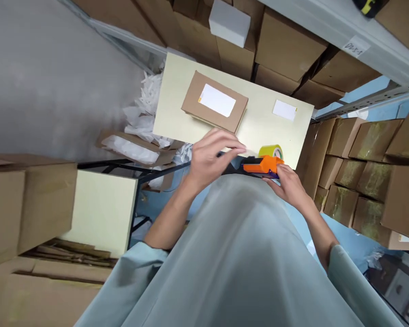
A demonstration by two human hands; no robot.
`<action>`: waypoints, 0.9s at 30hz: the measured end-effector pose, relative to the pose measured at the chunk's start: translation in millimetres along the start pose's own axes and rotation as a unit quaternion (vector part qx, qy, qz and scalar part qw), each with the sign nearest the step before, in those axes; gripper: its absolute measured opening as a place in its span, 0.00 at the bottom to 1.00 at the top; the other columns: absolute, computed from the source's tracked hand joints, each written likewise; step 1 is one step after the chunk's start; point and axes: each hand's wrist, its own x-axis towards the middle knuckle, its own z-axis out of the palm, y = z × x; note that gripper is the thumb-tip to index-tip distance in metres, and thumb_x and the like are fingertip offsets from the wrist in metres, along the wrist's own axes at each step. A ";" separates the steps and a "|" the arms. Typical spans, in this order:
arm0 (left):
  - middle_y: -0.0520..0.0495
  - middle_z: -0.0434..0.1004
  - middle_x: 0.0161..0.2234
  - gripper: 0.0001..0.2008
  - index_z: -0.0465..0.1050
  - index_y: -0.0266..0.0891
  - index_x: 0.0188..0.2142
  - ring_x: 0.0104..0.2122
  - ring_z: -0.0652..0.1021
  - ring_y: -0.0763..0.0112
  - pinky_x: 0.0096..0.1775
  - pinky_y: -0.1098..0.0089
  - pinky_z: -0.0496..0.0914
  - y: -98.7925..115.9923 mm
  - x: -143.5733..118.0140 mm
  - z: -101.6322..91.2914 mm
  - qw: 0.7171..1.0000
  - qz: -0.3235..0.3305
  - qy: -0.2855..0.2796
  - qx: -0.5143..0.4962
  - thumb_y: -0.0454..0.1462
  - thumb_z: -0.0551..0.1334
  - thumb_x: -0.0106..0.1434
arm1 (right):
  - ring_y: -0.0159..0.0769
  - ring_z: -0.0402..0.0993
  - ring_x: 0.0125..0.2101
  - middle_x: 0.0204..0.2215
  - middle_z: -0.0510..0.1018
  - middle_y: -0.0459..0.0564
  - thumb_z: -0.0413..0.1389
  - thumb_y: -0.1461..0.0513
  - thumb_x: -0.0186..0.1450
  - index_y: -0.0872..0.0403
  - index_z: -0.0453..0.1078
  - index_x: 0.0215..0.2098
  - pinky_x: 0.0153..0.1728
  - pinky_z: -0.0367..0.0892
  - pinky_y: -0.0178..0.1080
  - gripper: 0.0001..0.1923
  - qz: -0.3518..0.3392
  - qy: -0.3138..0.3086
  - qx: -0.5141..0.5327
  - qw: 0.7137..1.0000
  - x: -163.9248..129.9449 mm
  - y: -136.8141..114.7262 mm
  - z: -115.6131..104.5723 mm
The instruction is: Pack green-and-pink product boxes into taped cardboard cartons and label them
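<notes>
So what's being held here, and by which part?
The right hand grips the orange tape dispenser at its near end. The left hand hovers above, holding nothing visible.

- The flat parcel (214, 102) lies on the table (259, 131), left of the loose label (284, 110).
- The tape dispenser (263, 164) sits at the table's near edge, between the left hand (213, 154) and the right hand (288, 184).
- Stacked cartons (361, 181) stand right of the table.
</notes>
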 end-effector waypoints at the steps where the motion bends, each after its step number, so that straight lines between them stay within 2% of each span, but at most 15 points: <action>1: 0.48 0.86 0.36 0.14 0.86 0.48 0.39 0.39 0.83 0.62 0.47 0.57 0.78 -13.0 -10.9 -2.2 0.999 -0.031 0.037 0.004 0.53 0.72 0.74 | 0.54 0.82 0.43 0.40 0.84 0.57 0.54 0.44 0.82 0.50 0.73 0.47 0.50 0.79 0.54 0.20 0.007 -0.019 -0.017 1.000 -3.6 5.9 0.5; 3: 0.48 0.86 0.35 0.16 0.85 0.48 0.37 0.40 0.83 0.61 0.47 0.58 0.79 -45.3 -37.0 -1.7 0.989 -0.107 0.102 0.004 0.55 0.73 0.72 | 0.53 0.81 0.38 0.35 0.82 0.55 0.52 0.42 0.83 0.49 0.72 0.43 0.45 0.78 0.52 0.22 0.018 -0.059 -0.051 0.997 -7.2 20.2 7.8; 5: 0.48 0.86 0.35 0.19 0.85 0.47 0.35 0.40 0.83 0.61 0.47 0.58 0.79 -83.3 -66.1 7.5 0.970 -0.194 0.147 -0.018 0.58 0.74 0.70 | 0.52 0.80 0.35 0.32 0.81 0.55 0.51 0.42 0.82 0.50 0.72 0.42 0.43 0.77 0.52 0.23 0.024 -0.097 -0.084 0.991 -3.0 35.2 24.9; 9: 0.45 0.86 0.37 0.21 0.84 0.45 0.34 0.40 0.83 0.62 0.43 0.63 0.78 -157.4 -112.0 44.5 0.907 -0.348 0.202 -0.123 0.58 0.77 0.63 | 0.56 0.81 0.39 0.37 0.84 0.62 0.53 0.47 0.82 0.55 0.74 0.49 0.49 0.77 0.55 0.20 0.055 -0.133 -0.168 0.975 25.0 59.8 77.3; 11: 0.44 0.86 0.39 0.18 0.85 0.45 0.35 0.41 0.84 0.62 0.43 0.64 0.78 -187.0 -120.7 63.2 0.883 -0.380 0.222 -0.161 0.54 0.79 0.61 | 0.58 0.82 0.43 0.40 0.85 0.66 0.53 0.50 0.82 0.59 0.74 0.52 0.53 0.76 0.56 0.19 0.079 -0.133 -0.211 0.965 41.1 69.5 103.1; 14: 0.43 0.86 0.41 0.14 0.84 0.45 0.36 0.43 0.84 0.62 0.47 0.63 0.78 -220.4 -115.0 84.6 0.858 -0.398 0.268 -0.184 0.50 0.80 0.62 | 0.57 0.81 0.49 0.45 0.85 0.70 0.54 0.53 0.82 0.61 0.75 0.53 0.59 0.74 0.56 0.18 0.104 -0.125 -0.257 0.953 60.0 82.2 131.5; 19: 0.44 0.85 0.43 0.11 0.83 0.46 0.37 0.49 0.84 0.59 0.53 0.62 0.79 -248.6 -83.3 108.0 0.833 -0.398 0.332 -0.194 0.48 0.77 0.67 | 0.56 0.81 0.49 0.44 0.85 0.70 0.52 0.57 0.82 0.62 0.75 0.54 0.63 0.72 0.57 0.16 0.114 -0.096 -0.287 0.946 79.0 98.0 152.2; 23: 0.44 0.84 0.44 0.11 0.83 0.47 0.39 0.53 0.84 0.59 0.57 0.61 0.80 -252.9 -67.4 121.7 0.822 -0.400 0.354 -0.196 0.48 0.77 0.69 | 0.56 0.81 0.48 0.43 0.85 0.69 0.50 0.58 0.82 0.62 0.75 0.54 0.63 0.72 0.59 0.16 0.127 -0.068 -0.286 0.947 89.4 106.6 157.7; 27: 0.45 0.84 0.45 0.19 0.84 0.46 0.42 0.54 0.84 0.59 0.59 0.59 0.81 -252.3 -59.8 135.2 0.801 -0.409 0.390 -0.197 0.57 0.76 0.67 | 0.59 0.82 0.50 0.43 0.84 0.70 0.49 0.57 0.82 0.61 0.75 0.54 0.63 0.72 0.62 0.18 0.140 -0.059 -0.270 0.951 95.1 110.8 161.5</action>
